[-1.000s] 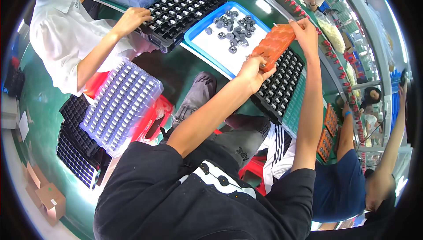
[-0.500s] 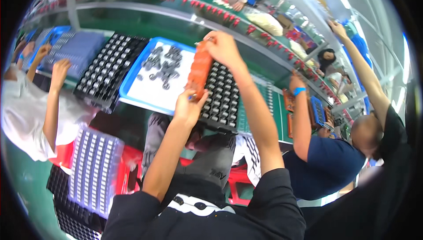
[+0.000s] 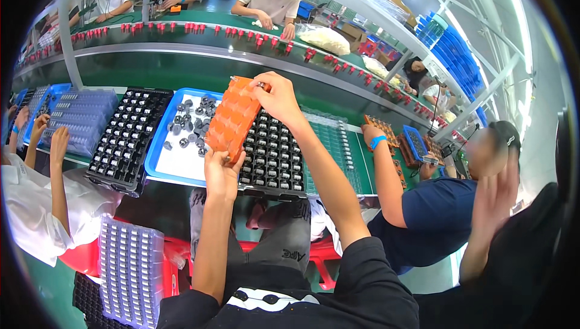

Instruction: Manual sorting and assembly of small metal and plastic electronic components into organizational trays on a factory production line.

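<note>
My two hands hold an orange, many-celled moulded block (image 3: 234,116) up at a slant over the worktable. My right hand (image 3: 279,98) is closed on its upper right corner. My left hand (image 3: 222,175) grips its lower end, fingers and thumb around the edge. The blue-rimmed tray (image 3: 156,151) lies behind and to the left of the block, with loose small dark round parts (image 3: 192,125) on its white bottom. Just right of the block, partly covered by it, a black tray (image 3: 272,191) holds rows of small silver-and-black cylinders.
Another filled black tray (image 3: 130,132) and clear plastic trays (image 3: 81,114) lie to the left, by a person in white (image 3: 36,202). A person in navy (image 3: 432,217) works at right beside orange blocks (image 3: 380,126). A stack of filled trays (image 3: 132,262) stands low left.
The orange block has moved left in the picture and tilted so its broad face shows. Both hands have kept hold of it. The view has shifted, and a blurred hand now shows at right.
</note>
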